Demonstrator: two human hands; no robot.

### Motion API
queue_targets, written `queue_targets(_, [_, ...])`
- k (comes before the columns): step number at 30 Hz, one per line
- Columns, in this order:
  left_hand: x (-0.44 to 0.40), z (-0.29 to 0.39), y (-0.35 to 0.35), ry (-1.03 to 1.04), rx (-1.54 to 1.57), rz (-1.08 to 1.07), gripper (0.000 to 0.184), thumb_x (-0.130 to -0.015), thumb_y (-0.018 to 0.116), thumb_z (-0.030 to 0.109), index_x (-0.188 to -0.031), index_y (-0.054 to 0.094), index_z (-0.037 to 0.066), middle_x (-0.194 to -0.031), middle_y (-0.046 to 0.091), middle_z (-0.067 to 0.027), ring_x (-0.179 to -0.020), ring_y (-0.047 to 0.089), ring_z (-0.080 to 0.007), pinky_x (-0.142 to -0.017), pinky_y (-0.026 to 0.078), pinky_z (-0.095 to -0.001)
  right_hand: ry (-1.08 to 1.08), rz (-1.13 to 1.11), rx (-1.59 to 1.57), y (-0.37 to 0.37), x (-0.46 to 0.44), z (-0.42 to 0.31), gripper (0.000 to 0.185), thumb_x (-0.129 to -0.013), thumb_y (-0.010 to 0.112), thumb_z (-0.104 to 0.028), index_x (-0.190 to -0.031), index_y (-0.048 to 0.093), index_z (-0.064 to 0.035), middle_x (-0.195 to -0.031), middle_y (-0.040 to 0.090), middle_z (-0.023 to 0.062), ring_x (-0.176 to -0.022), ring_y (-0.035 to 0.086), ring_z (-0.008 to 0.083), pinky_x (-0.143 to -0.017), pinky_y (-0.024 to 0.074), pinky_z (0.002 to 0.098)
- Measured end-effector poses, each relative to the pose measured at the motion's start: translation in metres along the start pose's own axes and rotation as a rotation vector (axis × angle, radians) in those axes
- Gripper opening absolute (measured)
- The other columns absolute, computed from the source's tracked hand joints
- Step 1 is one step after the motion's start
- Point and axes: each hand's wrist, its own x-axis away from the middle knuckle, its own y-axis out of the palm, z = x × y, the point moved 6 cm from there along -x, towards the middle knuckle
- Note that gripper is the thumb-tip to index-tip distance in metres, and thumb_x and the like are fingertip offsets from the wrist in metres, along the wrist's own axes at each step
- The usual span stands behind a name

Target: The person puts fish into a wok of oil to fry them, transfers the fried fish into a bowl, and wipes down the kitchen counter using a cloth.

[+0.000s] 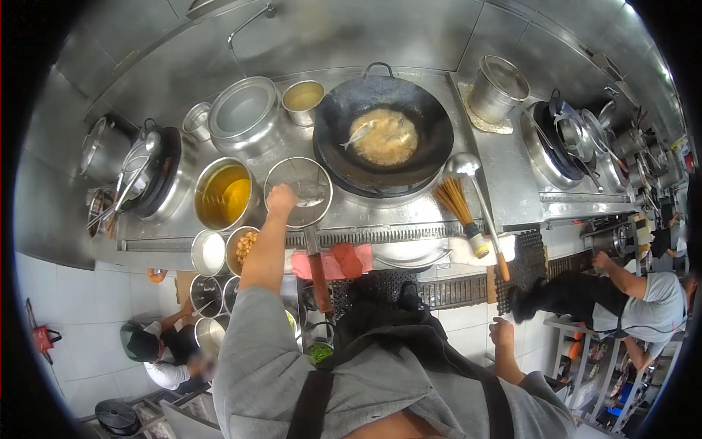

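Observation:
My left hand (pixel 281 198) is over a round wire strainer (pixel 307 170), its fingers closed at one end of a small silvery fish (pixel 311 201). The strainer's wooden handle (pixel 318 278) points toward me across the counter edge. Beyond it, a black wok (pixel 336 110) holds bubbling oil (pixel 387 143) with fish (pixel 358 135) frying in it, one tail sticking up. My right hand (pixel 502 333) hangs low at my side, fingers curled, with nothing visible in it.
A pot of yellow oil (pixel 227 194), a bowl of white powder (pixel 209 252) and a bowl of brown pieces (pixel 246 247) stand left. A bamboo brush (pixel 459 208) and a ladle (pixel 482 205) lie right of the wok. Co-workers (pixel 643 293) (pixel 164 351) are on both sides.

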Motion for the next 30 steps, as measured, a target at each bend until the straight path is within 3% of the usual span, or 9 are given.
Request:
queue_targets(4, [0.024,0.022,-0.045,0.022,0.0,0.024,0.025,-0.075,0.059,0.015,-0.095,0.069,0.003,-0.102,0.066,-0.0214,-0.099,0.063,-0.0357,-0.088,0.05,-0.0424,0.058,-0.06,-0.128,0.01,-0.016,0.009,0.032,-0.074,0.058,-0.016,-0.102,0.068,-0.0035,-0.085,0.065,0.0244,-0.085,0.064,0.0381,-0.079,0.0513,0.0434])
queue_targets(6, [0.032,0.034,-0.07,0.022,0.098,0.084,0.024,-0.074,0.059,0.016,-0.092,0.07,0.005,-0.099,0.066,-0.0217,-0.098,0.063,-0.0369,-0.088,0.05,-0.0427,-0.095,0.054,-0.016,0.021,-0.03,0.019,0.034,-0.074,0.056,-0.01,-0.105,0.065,0.0017,-0.069,0.067,0.0192,-0.062,0.068,0.0244,-0.066,0.0542,0.0343])
queue_targets(15, [0.062,0.164,-0.191,0.242,0.235,0.238,0.019,-0.068,0.068,0.021,-0.082,0.072,0.009,-0.092,0.068,-0.0173,-0.092,0.065,-0.0324,-0.085,0.05,-0.0396,-0.054,0.067,-0.19,0.069,-0.05,0.085,0.033,-0.075,0.055,-0.007,-0.105,0.064,0.0044,-0.07,0.067,0.0205,-0.057,0.067,0.0235,-0.059,0.0537,0.0337])
queue_targets(17, [0.056,0.199,-0.184,0.252,0.25,0.238,0.019,-0.068,0.068,0.022,-0.082,0.072,0.009,-0.092,0.069,-0.016,-0.092,0.065,-0.0318,-0.085,0.05,-0.0393,-0.028,0.052,-0.211,0.068,-0.047,0.091,0.033,-0.076,0.055,-0.007,-0.106,0.064,0.0043,-0.071,0.067,0.0206,-0.057,0.067,0.0236,-0.059,0.0536,0.0338])
queue_targets(19, [0.053,0.236,-0.169,0.277,0.274,0.253,0.018,-0.068,0.069,0.022,-0.08,0.072,0.011,-0.091,0.069,-0.0142,-0.092,0.065,-0.0315,-0.085,0.05,-0.0389,0.19,-0.032,-0.275,0.063,-0.038,0.098,0.031,-0.073,0.059,-0.014,-0.1,0.069,-0.002,-0.092,0.066,0.0239,-0.092,0.064,0.037,-0.085,0.0501,0.0415])
queue_targets(21, [0.027,0.262,-0.128,0.307,0.339,0.313,0.016,-0.067,0.069,0.021,-0.078,0.071,0.01,-0.085,0.069,-0.0146,-0.084,0.067,-0.0289,-0.079,0.051,-0.0369,0.205,-0.032,-0.291,0.062,-0.035,0.105,0.031,-0.074,0.059,-0.014,-0.101,0.069,-0.0015,-0.09,0.066,0.0239,-0.088,0.065,0.0361,-0.082,0.0509,0.041])
queue_targets(23, [0.031,0.29,-0.103,0.274,0.36,0.219,0.022,-0.073,0.064,0.022,-0.091,0.072,0.012,-0.096,0.068,-0.0163,-0.095,0.064,-0.0327,-0.087,0.05,-0.0392,0.228,-0.028,-0.304,0.055,-0.028,0.11,0.032,-0.074,0.058,-0.014,-0.101,0.068,-0.0009,-0.087,0.067,0.0238,-0.084,0.066,0.0352,-0.08,0.0516,0.0405])
queue_targets(25, [0.029,0.308,-0.082,0.225,0.335,0.186,0.024,-0.075,0.062,0.022,-0.093,0.072,0.011,-0.099,0.067,-0.0174,-0.097,0.064,-0.0331,-0.087,0.049,-0.0399,0.157,0.002,-0.298,0.04,-0.017,0.106,0.034,-0.077,0.055,-0.01,-0.106,0.064,0.0038,-0.074,0.067,0.0213,-0.06,0.068,0.0239,-0.064,0.0547,0.0353])
queue_targets(30, [0.009,0.31,-0.042,0.124,0.232,0.083,0.03,-0.079,0.056,0.017,-0.1,0.068,-0.001,-0.109,0.063,-0.0236,-0.106,0.06,-0.0359,-0.091,0.048,-0.0422,0.26,0.004,-0.34,0.027,0.009,0.124,0.035,-0.075,0.057,-0.011,-0.105,0.065,0.0031,-0.077,0.067,0.0233,-0.064,0.068,0.0273,-0.068,0.0537,0.0364])
